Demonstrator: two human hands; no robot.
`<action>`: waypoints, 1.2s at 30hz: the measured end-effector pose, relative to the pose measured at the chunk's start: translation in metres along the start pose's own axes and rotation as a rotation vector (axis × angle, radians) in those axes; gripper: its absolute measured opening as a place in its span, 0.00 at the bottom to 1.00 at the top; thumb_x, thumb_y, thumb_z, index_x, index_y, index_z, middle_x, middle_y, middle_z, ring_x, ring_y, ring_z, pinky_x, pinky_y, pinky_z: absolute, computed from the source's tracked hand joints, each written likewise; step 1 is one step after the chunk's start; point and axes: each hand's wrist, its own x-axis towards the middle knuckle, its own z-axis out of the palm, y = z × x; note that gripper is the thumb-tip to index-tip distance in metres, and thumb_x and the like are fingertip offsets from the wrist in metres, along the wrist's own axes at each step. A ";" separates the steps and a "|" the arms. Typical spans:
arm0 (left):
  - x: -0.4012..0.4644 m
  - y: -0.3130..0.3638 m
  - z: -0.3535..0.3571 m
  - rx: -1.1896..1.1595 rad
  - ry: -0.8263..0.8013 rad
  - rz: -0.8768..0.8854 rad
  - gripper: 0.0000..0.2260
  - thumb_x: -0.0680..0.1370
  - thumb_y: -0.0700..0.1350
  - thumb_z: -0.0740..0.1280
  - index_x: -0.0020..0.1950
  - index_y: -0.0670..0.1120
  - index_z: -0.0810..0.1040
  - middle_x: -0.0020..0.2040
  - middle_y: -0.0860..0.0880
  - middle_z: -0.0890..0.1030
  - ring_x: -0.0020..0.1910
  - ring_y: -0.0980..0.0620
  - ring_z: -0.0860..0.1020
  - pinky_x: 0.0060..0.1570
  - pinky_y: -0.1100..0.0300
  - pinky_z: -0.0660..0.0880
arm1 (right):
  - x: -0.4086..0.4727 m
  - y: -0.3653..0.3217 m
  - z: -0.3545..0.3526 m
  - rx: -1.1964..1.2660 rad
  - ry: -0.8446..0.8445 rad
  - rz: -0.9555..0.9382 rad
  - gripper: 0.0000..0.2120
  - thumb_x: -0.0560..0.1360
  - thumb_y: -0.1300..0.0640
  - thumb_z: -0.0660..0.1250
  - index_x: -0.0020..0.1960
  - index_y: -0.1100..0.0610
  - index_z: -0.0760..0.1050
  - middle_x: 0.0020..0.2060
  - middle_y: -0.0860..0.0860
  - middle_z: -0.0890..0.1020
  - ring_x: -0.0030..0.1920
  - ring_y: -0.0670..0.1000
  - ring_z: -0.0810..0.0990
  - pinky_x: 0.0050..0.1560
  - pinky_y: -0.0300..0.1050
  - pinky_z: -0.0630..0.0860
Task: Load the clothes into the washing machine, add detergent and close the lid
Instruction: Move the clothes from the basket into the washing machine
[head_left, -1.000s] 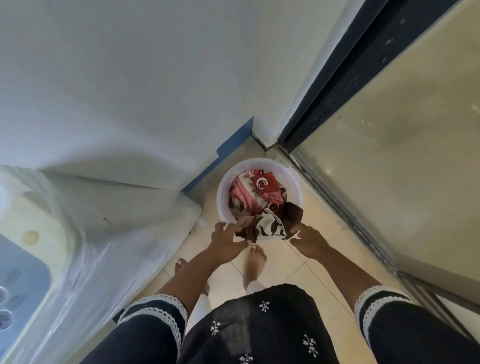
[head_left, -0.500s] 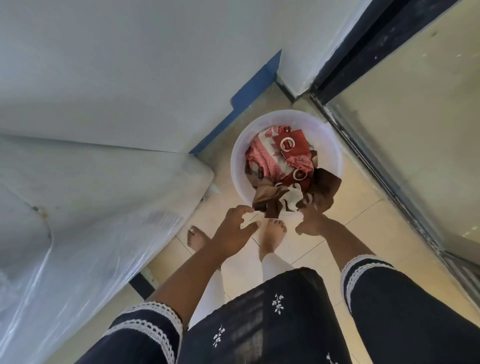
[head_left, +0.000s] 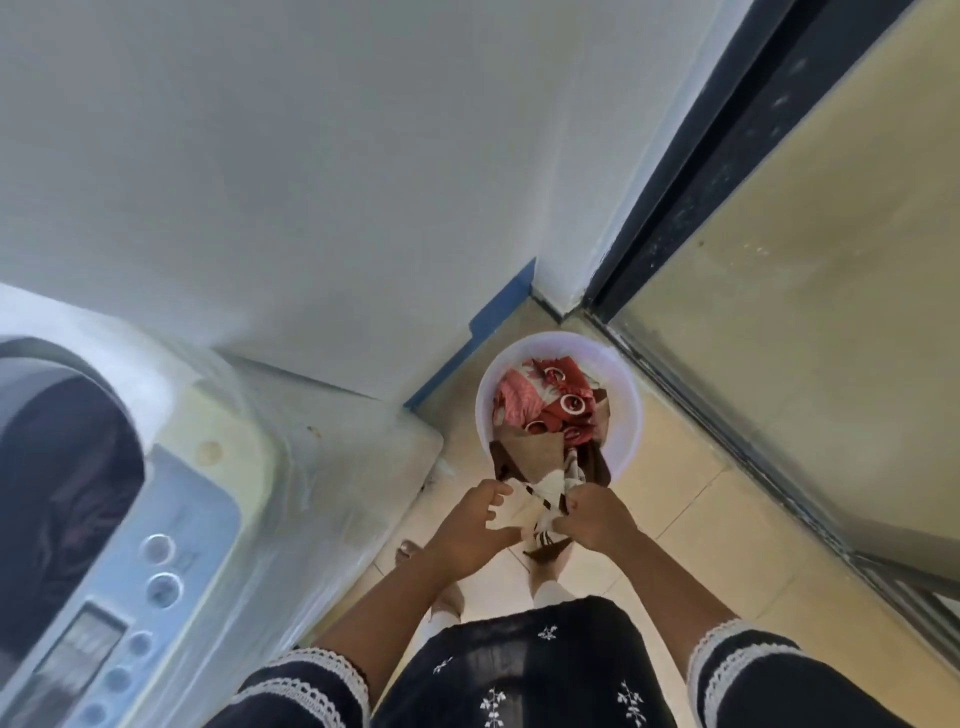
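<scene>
Garment (head_left: 540, 488), brown and white: we pinch it with right hand (head_left: 592, 519) and left hand (head_left: 472, 525), above the basin (head_left: 626, 415) of clothes (head_left: 540, 400). Soft, light, floppy; we judge bunched handfuls best. Washing machine (head_left: 130, 519) left.

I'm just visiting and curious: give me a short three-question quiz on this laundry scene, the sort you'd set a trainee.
1. True or false: the washer stands to the person's left, beside the basin.
2. What do both hands hold? A) a detergent bottle B) a brown-and-white cloth C) the basin's rim
3. Fill in: the clothes left in the basin are mostly ____ and pink.

Key:
1. True.
2. B: the left hand and right hand both grip the cloth, whose far end lies over the basin.
3. Red: the red clothes lie in the basin.
</scene>
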 end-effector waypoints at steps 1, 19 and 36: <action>-0.010 0.005 -0.003 -0.001 -0.001 0.010 0.23 0.77 0.48 0.73 0.68 0.50 0.68 0.66 0.49 0.72 0.62 0.50 0.72 0.58 0.62 0.72 | -0.012 -0.004 -0.008 -0.027 0.021 0.008 0.17 0.71 0.53 0.71 0.31 0.54 0.64 0.30 0.50 0.69 0.33 0.50 0.71 0.29 0.42 0.60; -0.126 0.094 -0.039 -0.016 0.090 0.500 0.41 0.68 0.57 0.79 0.74 0.60 0.60 0.67 0.57 0.73 0.66 0.59 0.72 0.64 0.62 0.72 | -0.251 -0.156 -0.135 0.517 0.282 -0.581 0.17 0.64 0.70 0.65 0.29 0.51 0.62 0.25 0.44 0.64 0.28 0.45 0.61 0.31 0.42 0.60; -0.203 0.164 -0.116 -0.818 0.401 0.658 0.23 0.77 0.54 0.70 0.70 0.52 0.69 0.56 0.47 0.84 0.56 0.46 0.83 0.51 0.52 0.81 | -0.207 -0.106 -0.091 0.079 0.544 -0.553 0.20 0.72 0.58 0.68 0.63 0.45 0.73 0.52 0.50 0.83 0.53 0.55 0.81 0.53 0.51 0.78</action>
